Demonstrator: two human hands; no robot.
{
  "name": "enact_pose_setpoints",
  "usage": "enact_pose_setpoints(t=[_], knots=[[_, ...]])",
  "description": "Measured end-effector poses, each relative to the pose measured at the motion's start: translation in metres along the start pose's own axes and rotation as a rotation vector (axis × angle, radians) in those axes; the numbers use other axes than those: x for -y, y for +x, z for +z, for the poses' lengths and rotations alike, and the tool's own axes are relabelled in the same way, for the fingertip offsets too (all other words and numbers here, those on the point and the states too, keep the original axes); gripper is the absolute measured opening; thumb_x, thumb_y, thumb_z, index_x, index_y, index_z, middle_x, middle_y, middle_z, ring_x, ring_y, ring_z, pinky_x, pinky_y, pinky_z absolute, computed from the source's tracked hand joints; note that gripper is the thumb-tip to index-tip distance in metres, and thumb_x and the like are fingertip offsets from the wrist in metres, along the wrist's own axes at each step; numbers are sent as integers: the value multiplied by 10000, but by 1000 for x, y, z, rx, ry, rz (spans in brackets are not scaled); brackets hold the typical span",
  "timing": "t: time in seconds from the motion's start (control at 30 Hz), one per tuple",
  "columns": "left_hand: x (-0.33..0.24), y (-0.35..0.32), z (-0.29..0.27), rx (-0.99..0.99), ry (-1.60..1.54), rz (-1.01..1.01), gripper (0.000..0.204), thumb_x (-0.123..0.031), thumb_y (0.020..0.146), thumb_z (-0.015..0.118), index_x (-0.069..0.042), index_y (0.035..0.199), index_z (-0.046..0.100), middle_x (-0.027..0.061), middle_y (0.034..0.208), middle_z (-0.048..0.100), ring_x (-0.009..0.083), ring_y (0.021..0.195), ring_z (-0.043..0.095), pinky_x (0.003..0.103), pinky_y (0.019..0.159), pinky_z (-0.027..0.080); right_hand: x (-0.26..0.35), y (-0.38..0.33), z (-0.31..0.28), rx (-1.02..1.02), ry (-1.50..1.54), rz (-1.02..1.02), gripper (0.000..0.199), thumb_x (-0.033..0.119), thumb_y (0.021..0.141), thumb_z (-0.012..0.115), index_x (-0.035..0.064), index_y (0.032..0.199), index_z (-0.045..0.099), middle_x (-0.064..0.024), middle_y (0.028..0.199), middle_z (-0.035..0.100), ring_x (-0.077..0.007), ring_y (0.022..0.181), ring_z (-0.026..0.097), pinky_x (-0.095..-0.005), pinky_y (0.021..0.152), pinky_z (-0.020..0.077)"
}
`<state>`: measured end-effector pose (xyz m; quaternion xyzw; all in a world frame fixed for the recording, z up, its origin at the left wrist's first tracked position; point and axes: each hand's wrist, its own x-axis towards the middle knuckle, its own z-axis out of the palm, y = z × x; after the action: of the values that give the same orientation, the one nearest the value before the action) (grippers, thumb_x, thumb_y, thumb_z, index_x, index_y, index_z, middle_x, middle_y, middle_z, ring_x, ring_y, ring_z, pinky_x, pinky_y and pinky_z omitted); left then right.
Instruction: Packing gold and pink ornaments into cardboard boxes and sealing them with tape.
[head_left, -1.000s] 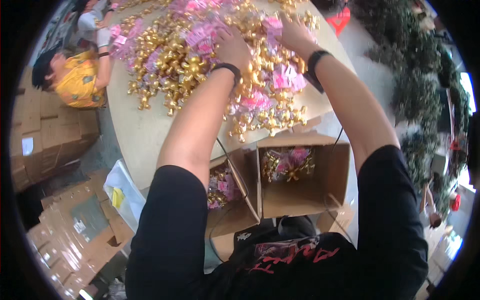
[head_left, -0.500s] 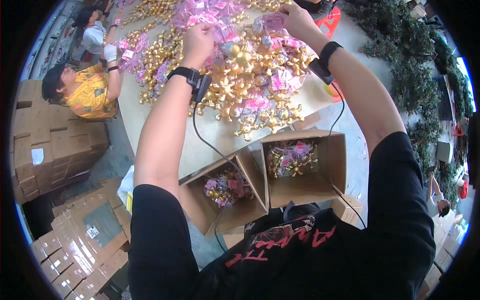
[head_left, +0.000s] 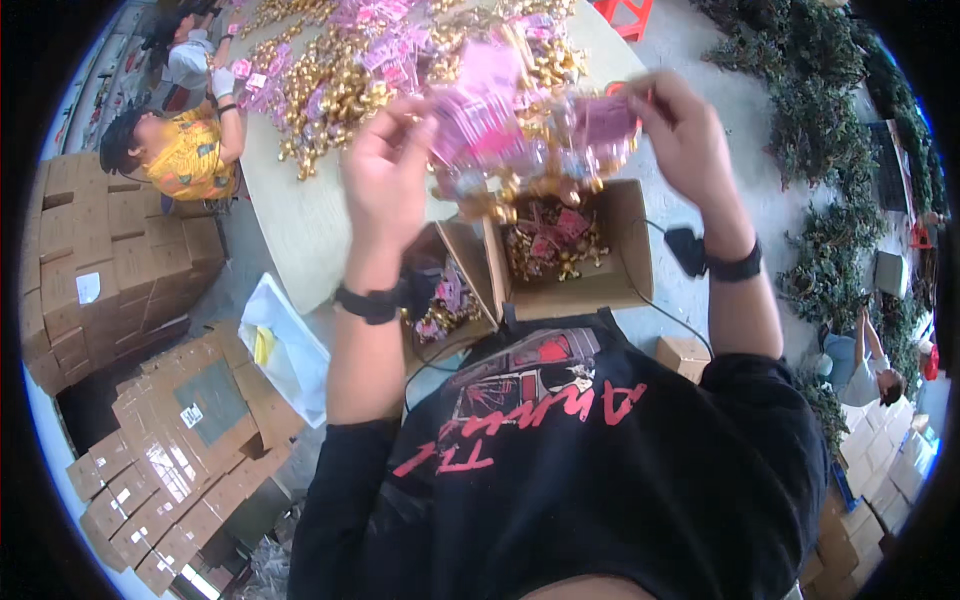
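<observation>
Gathered in my left hand is a bunch of small clear bags with pink header cards, its fingers closed on the cards. My right hand pinches the pink cards of another bunch of bags. Shiny gold trinkets hang from both bunches, blurred by motion, so their exact kind is hard to tell. Both bunches are in the air side by side above an open cardboard box. Inside that box lie gold trinkets with pink cards. A second open box, left of it, holds similar bagged trinkets.
A pale table carries a wide heap of gold trinkets. At its left edge, a person in a yellow patterned shirt works. Stacked cartons and a white bag stand left; dark greenery lies right.
Both hands have come back from the heap toward my body, carrying the bunches over the table edge and the box. The gold trinkets now hang below the pink cards.
</observation>
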<state>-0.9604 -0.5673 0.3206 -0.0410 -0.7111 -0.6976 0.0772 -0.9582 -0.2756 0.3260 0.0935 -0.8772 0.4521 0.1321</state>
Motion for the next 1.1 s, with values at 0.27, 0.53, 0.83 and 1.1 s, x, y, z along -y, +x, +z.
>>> enact_pose_setpoints(t=[0.27, 0.53, 0.83, 1.1], knots=[[153, -154, 17, 542, 504, -560, 208, -114, 870, 650, -7, 1047, 633, 159, 888, 698, 236, 783, 695, 350, 686, 532, -102, -156, 38, 645, -462, 220, 206, 188, 889, 583, 1, 958, 635, -196, 988, 638, -376, 962, 610, -456, 834, 495], [159, -180, 31, 540, 700, -393, 239, -185, 853, 666, -12, 1015, 638, 158, 876, 689, 266, 796, 675, 368, 742, 532, -127, -175, 56, 813, -416, 270, 311, 260, 880, 590, -47, 930, 604, -260, 915, 651, -419, 925, 622, -495, 832, 488], [209, -59, 61, 117, 915, -153, 364, -358, 828, 683, -11, 940, 677, 189, 902, 698, 367, 868, 661, 475, 807, 495, -118, -177, 42, 854, -397, 214, 313, 259, 867, 586, -25, 997, 581, -254, 964, 635, -417, 938, 615, -493, 837, 483], [265, -22, 93, 179, 968, -516, 550, -321, 722, 781, -67, 1180, 609, 217, 1051, 678, 358, 1006, 649, 410, 878, 500, -134, -236, 7, 983, -598, 486, 678, 325, 888, 625, -55, 1375, 345, -347, 1115, 572, -474, 1035, 593, -509, 892, 499]])
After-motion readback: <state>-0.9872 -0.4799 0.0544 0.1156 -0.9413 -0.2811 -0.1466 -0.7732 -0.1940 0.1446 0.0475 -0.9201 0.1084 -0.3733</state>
